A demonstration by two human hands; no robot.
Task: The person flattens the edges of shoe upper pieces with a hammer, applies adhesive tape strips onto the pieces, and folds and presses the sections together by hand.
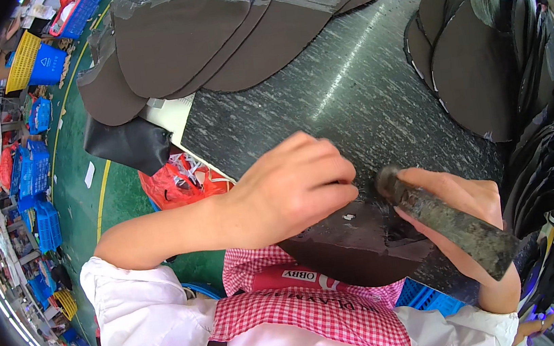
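My right hand point(475, 201) is closed round a hammer with a worn grey metal head point(457, 224). The head's round end points toward my left hand and its broad flat end toward my right forearm; the handle is hidden. My left hand point(299, 187) is closed, fingers curled down, just left of the hammer. Whether it pinches anything is hidden. Below both hands lies a dark brown rounded sheet piece point(362, 259) at the near edge of the dark speckled worktop point(270, 115), with a duller strip along its upper part.
Overlapping brown rounded pieces point(180, 44) cover the far left of the worktop. More pieces point(474, 75) are stacked along the right. Left of the worktop hang a black sheet point(127, 145) and a red plastic bag point(179, 184). Blue baskets point(34, 166) line the green floor point(86, 147).
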